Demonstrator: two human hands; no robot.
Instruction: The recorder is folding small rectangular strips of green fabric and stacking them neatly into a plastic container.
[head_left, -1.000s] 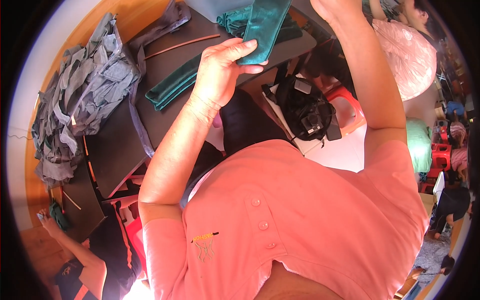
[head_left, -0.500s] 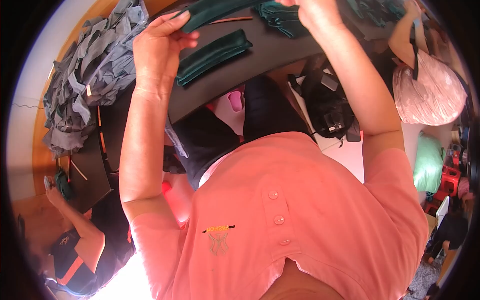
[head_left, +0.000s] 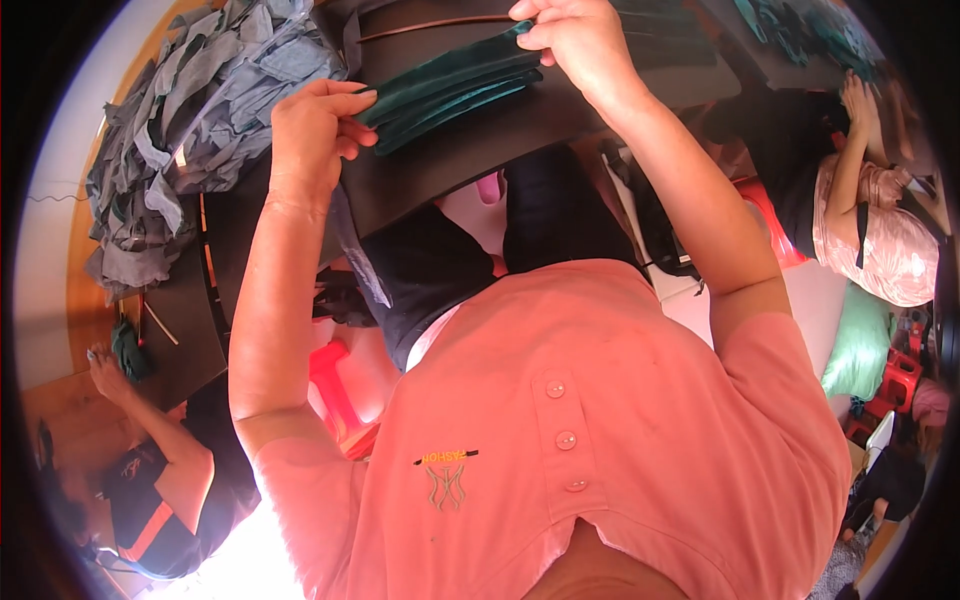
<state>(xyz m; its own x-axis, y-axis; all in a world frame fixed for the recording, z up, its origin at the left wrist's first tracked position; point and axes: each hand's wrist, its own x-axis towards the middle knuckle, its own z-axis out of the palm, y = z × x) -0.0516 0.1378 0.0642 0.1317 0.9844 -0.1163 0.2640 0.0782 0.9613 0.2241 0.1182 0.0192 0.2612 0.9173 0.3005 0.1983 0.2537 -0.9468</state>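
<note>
Between my two hands stretches a dark green velvet strip (head_left: 445,62), pulled fairly straight over the table (head_left: 420,190). My left hand (head_left: 318,122) pinches its left end between thumb and fingers. At the far right end, my right hand (head_left: 582,45) grips it with bent fingers. Just below the held strip lie several similar green strips (head_left: 462,108), stacked close to the table's near edge. From this angle I cannot tell whether the held strip touches them.
Grey-blue cloth pieces (head_left: 235,85) are heaped at the left. Beyond the strips lies a thin brown stick (head_left: 435,28). One co-worker (head_left: 165,455) is at the lower left, another (head_left: 875,215) at the right, close to teal cloth (head_left: 815,35). A pale green bundle (head_left: 858,340) sits near red stools (head_left: 900,382).
The held strip has come down nearer to the stacked strips. My right hand has moved left and slightly lower. At right, the co-worker's arms have lowered.
</note>
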